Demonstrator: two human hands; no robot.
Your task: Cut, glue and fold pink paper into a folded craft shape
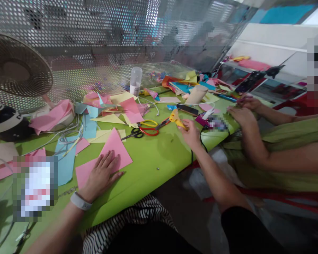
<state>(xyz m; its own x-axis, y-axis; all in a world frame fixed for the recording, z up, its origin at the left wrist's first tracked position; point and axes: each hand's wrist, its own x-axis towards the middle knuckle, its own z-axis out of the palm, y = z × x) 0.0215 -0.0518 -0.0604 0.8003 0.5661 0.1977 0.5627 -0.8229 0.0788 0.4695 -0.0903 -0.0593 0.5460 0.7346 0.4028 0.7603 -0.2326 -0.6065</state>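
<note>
My left hand [104, 169] lies flat on a pink sheet of paper [113, 144], fingers spread, pressing it to the green table [153, 155]. One corner of the sheet points away from me. To the right, my right hand [192, 134] is closed around the near end of a yellow-orange object [177, 119] with a wide far end; its kind is not clear. Just left of that object lie scissors [151, 131] with red and yellow handle loops. Black-handled scissors [137, 133] rest between them and the pink sheet.
Paper scraps [132, 109], cables and a white-based bottle [135, 81] crowd the back. A fan [17, 67] stands far left, near a blurred-out lit screen [37, 187]. A black phone-like slab [187, 109] lies right of centre. Another person's hands [241, 111] work at right.
</note>
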